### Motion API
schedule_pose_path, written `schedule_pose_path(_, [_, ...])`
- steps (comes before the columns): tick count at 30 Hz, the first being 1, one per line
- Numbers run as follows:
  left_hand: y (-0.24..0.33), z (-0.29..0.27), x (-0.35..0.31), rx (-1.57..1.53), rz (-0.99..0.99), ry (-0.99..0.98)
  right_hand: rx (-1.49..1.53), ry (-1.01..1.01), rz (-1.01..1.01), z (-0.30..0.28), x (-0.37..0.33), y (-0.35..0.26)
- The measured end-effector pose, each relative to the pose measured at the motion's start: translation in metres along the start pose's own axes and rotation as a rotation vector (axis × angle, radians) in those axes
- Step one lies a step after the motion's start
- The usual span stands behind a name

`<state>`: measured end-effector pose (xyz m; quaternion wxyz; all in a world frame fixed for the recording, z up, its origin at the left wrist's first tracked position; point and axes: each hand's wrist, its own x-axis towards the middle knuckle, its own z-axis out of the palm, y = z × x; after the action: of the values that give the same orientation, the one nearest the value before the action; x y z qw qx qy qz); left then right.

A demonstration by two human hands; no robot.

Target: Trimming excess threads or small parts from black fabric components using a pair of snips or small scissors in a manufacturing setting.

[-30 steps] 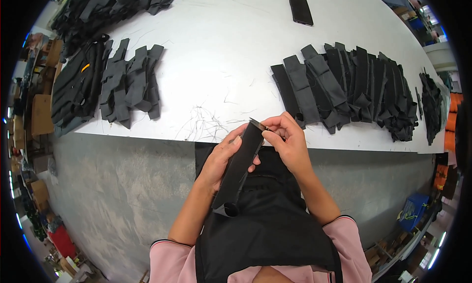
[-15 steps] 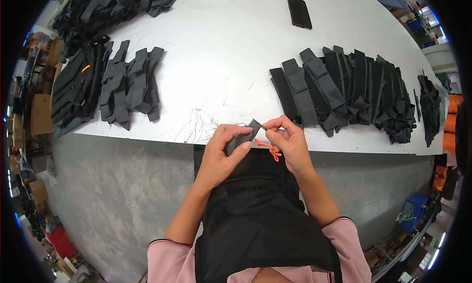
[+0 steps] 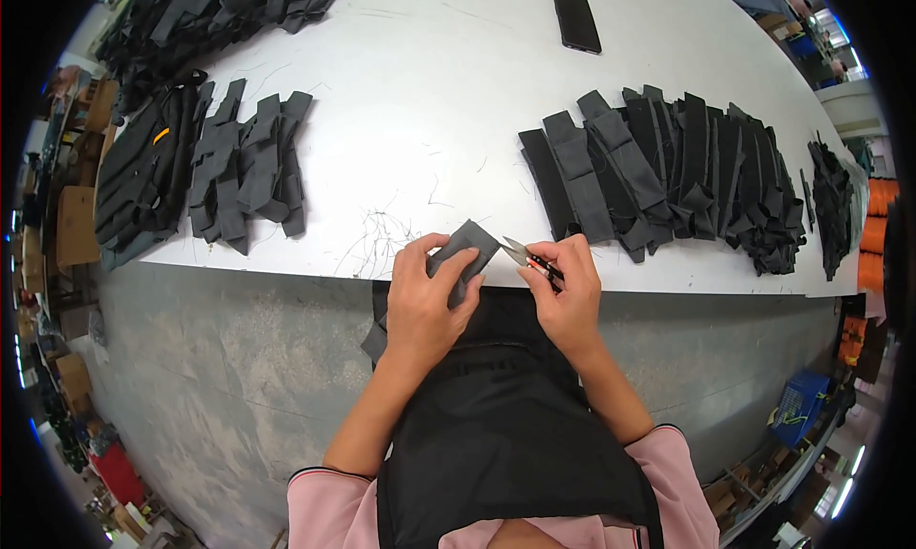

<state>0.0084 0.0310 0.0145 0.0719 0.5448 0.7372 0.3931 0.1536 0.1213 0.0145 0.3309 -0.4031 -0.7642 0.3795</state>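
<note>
Near the table's front edge, my left hand (image 3: pixel 429 296) grips a dark grey fabric strip (image 3: pixel 470 241), its folded end pointing up and away from me. The strip's other end hangs below that hand, beside my black apron. Just to the right, my right hand (image 3: pixel 570 291) is closed around small thread snips (image 3: pixel 541 266) with dark handles. Their blades are parted and point at the strip's right edge, close to it. Most of the handle is hidden by my fingers. Loose dark thread ends (image 3: pixel 386 242) lie on the table left of the strip.
Overlapping grey and black fabric strips (image 3: pixel 658 172) lie to the right, with a smaller bundle (image 3: pixel 833 206) beyond. Left are more strips (image 3: pixel 250 167), a black bag (image 3: pixel 148 177) and a large heap (image 3: pixel 200 24). A phone (image 3: pixel 576 21) rests at the back of the white table (image 3: pixel 420 91).
The strip in my left hand is turned and shows a wider flat end. My right hand has rotated, bringing the snips' blades into sight; the orange cord beneath it is no longer plainly visible.
</note>
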Motion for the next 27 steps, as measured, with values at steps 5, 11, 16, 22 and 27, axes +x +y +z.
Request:
schedule_pose_path(5, [0.001, 0.000, -0.002, 0.005, 0.009, 0.007, -0.112, -0.051, -0.038, 0.002, -0.001, -0.003])
schedule_pose_path(11, [0.002, 0.001, -0.001, -0.001, -0.016, 0.039, 0.133, 0.028, 0.010, 0.008, 0.003, 0.010])
schedule_pose_path(16, [0.005, 0.003, 0.005, -0.235, -0.060, -0.012, 0.830, -0.287, 0.546, 0.027, 0.027, 0.007])
schedule_pose_path(22, [-0.013, -0.012, -0.013, -1.530, -0.671, -0.532, 1.015, -0.318, 0.703, 0.018, 0.036, 0.002])
schedule_pose_path(27, [-0.005, 0.005, -0.015, -1.347, -1.005, -0.457, 0.524, -0.105, 0.366, 0.043, 0.023, 0.005])
